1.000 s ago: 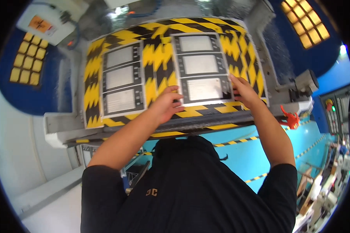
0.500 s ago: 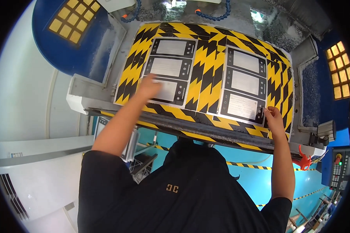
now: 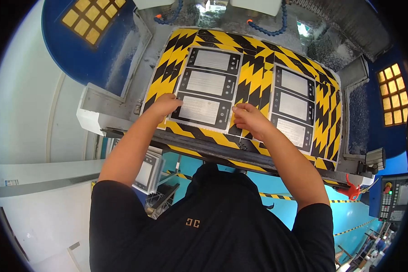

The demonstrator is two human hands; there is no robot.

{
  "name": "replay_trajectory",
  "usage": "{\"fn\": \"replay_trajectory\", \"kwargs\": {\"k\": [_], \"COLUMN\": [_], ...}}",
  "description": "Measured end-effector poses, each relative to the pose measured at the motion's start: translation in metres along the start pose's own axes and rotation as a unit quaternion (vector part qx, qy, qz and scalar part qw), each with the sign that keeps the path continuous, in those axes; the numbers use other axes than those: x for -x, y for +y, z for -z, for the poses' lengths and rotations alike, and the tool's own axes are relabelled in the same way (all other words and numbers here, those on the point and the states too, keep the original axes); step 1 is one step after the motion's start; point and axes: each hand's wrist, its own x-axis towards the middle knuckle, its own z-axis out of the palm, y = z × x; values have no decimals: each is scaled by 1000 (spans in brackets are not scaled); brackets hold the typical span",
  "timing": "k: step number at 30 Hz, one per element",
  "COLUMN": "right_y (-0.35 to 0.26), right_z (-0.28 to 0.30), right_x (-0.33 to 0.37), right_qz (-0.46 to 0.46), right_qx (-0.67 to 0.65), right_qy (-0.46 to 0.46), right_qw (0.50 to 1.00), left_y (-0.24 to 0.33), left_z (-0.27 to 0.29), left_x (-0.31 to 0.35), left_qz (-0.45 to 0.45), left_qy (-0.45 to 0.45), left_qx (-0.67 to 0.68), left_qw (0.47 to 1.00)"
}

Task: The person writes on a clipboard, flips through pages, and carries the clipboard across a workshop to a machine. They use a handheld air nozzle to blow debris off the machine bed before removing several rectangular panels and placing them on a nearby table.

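A flat printed panel sheet [image 3: 205, 83] with three black-framed pale windows lies on a bed covered in yellow-and-black striped tape [image 3: 251, 72]. At its near left edge is my left hand [image 3: 166, 107], its fingers together and closed on the edge. My right hand [image 3: 253, 119] is by the same sheet's near right edge, palm down. Its fingers are loosely bent and a little apart, with the tips at the edge and nothing visible between them. A second matching panel sheet [image 3: 292, 103] lies to the right, its near left part hidden behind my right hand and forearm.
Blue jointed coolant hoses [image 3: 268, 32] hang at the back. Blue doors with yellow windows [image 3: 93, 20] flank the bed. More framed panels [image 3: 146, 172] stand below left. A red air gun [image 3: 350, 188] and a control panel [image 3: 392, 199] are at right.
My right hand has left the right sheet's near right corner and moved left to the left sheet's right edge. My left hand has drawn back from over the near window to the sheet's left edge.
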Motion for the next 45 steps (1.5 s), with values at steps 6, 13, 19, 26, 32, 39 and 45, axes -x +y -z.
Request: {"fn": "replay_trajectory", "kwargs": {"k": [6,13,19,26,32,39,45], "right_y": [-5,-1,1,1,-13,-2,20], "right_z": [-19,-27,-32,-38,-57,-50,-40], "right_x": [-1,-1,0,1,10,3,-18], "right_qz": [-8,-1,-1,-4,31,26,20], "right_qx": [-42,-119,-49,-36,-92,-157,-163], "right_qy": [-1,46,59,101,112,129,125], "right_qw": [999,992,997,994,989,979,978], "left_y": [-3,-18,-1,-30,-31,-37,-37], "left_z": [24,40,22,65,58,44,47], "left_x": [-11,-21,-4,-1,0,-3,-6], "left_qz": [82,106,62,-413,-478,-501,-520], "left_qy": [-73,-118,-215,-123,-119,-114,-133], "left_qx": [151,262,217,-437,-460,-526,-486], "left_qw": [982,952,950,789,739,678,690]}}
